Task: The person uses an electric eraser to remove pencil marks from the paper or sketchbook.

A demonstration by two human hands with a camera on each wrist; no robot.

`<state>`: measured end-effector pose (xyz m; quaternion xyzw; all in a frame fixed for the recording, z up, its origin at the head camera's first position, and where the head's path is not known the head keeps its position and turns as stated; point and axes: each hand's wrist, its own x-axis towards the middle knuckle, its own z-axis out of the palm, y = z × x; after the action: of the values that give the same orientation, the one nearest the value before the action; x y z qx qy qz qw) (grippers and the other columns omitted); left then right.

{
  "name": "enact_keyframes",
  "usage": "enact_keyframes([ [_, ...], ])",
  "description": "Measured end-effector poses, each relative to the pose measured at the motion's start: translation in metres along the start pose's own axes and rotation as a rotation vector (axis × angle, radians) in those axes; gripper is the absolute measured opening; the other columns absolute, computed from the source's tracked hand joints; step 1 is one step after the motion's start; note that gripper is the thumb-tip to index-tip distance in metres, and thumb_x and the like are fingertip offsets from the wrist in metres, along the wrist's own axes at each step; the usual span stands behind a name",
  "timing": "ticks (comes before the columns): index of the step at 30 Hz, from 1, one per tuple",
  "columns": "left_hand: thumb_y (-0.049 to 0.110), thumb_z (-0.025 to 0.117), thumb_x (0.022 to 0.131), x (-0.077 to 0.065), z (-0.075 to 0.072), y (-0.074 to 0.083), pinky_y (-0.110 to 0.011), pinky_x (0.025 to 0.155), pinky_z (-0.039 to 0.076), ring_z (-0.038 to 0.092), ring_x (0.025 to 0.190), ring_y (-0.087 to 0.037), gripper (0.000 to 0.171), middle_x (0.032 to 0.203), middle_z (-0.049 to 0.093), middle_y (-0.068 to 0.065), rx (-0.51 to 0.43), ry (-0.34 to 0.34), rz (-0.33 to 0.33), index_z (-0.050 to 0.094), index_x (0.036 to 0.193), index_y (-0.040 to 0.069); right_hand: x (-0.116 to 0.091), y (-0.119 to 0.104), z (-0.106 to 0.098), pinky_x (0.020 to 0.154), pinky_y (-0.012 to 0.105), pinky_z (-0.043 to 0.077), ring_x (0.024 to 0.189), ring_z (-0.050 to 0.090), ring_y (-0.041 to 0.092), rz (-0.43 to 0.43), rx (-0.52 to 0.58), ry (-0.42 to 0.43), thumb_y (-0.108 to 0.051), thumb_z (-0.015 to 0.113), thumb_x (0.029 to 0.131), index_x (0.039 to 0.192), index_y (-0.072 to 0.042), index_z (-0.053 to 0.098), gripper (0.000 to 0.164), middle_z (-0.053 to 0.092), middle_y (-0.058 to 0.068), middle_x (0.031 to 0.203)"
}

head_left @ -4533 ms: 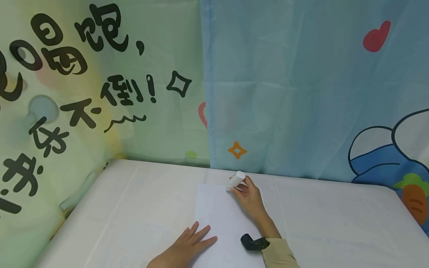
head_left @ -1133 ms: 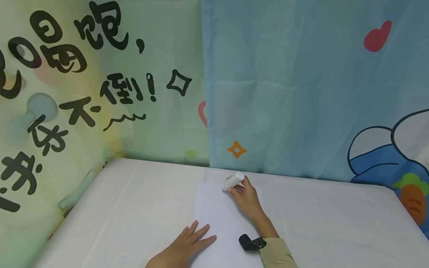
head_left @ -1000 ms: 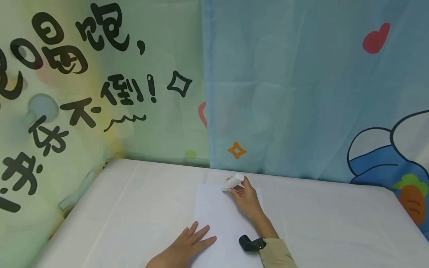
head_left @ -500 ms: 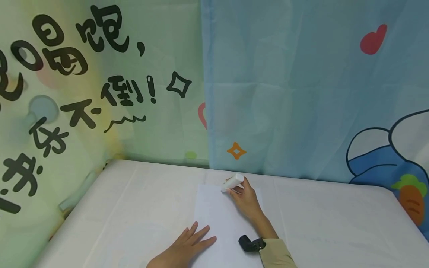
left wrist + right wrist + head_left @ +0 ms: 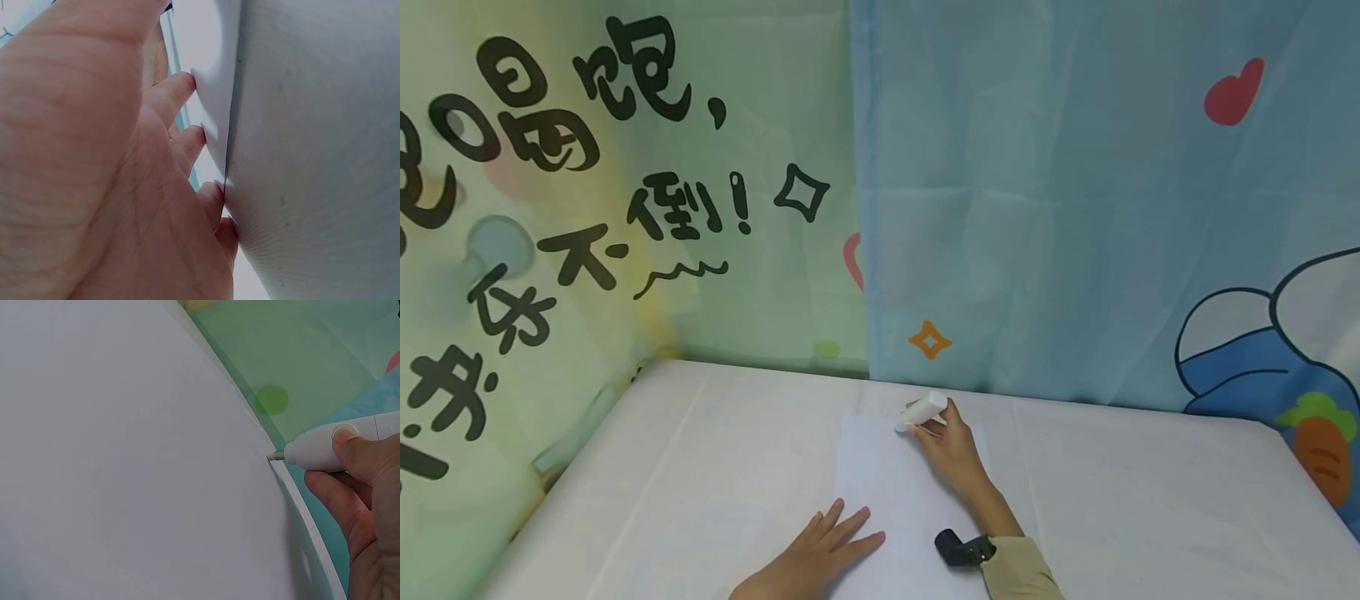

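Observation:
A white sheet of paper [image 5: 891,492] lies upright on the white-covered table. My right hand [image 5: 957,450] grips a thick white electric eraser [image 5: 922,410] near the sheet's far end. In the right wrist view the thumb presses a round button on the electric eraser [image 5: 322,447], and its narrow metal nose meets the white surface. My left hand [image 5: 816,550] rests with spread fingers across the sheet's left edge. Its fingertips touch the paper [image 5: 219,81] in the left wrist view. Any marks on the sheet are too faint to tell.
White cloth covers the table [image 5: 715,450]. Right behind it hangs a blue curtain [image 5: 1037,208], and a green printed curtain [image 5: 760,308] hangs at the left. A black wrist device [image 5: 964,548] sits on the right forearm above a beige sleeve [image 5: 1018,568].
Since the oldest frame, the electric eraser has moved slightly left and leans lower. Over the last second both hands have stayed almost in place, and the head view has tilted a little.

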<state>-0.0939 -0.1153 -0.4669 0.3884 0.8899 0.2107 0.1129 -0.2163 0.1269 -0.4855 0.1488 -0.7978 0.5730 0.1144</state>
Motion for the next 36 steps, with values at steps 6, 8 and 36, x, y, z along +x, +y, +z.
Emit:
enact_keyframes([
  [6,0.059,0.056,0.091,-0.0009,0.0,0.0003,-0.058,0.111,0.029,0.025,0.142,-0.046,0.076,0.158,0.03,-0.01,-0.003,0.004,0.002,0.033,0.153,0.022,-0.0005,-0.001,-0.0001,0.09,0.043,0.052,0.109,0.061,0.048,-0.013,0.023,-0.01,0.009,0.068,0.085,0.121,0.012,0.043,0.043,0.059,0.03,0.118],
  [8,0.06,0.054,0.091,-0.0012,0.0005,-0.0002,-0.057,0.11,0.031,0.028,0.141,-0.047,0.076,0.157,0.033,-0.011,0.03,0.027,0.02,0.035,0.152,0.021,-0.0001,-0.0014,0.0,0.09,0.043,0.052,0.109,0.061,0.048,-0.012,0.027,-0.01,0.009,0.068,0.085,0.121,0.011,0.044,0.043,0.059,0.029,0.118],
  [36,0.062,0.051,0.093,-0.0012,0.0006,-0.0001,-0.057,0.11,0.031,0.028,0.141,-0.046,0.074,0.157,0.034,-0.011,0.03,0.028,0.016,0.034,0.153,0.021,-0.0006,-0.0026,-0.0007,0.089,0.043,0.053,0.109,0.062,0.047,0.028,0.058,0.001,0.008,0.068,0.086,0.119,0.01,0.045,0.04,0.059,0.03,0.118],
])
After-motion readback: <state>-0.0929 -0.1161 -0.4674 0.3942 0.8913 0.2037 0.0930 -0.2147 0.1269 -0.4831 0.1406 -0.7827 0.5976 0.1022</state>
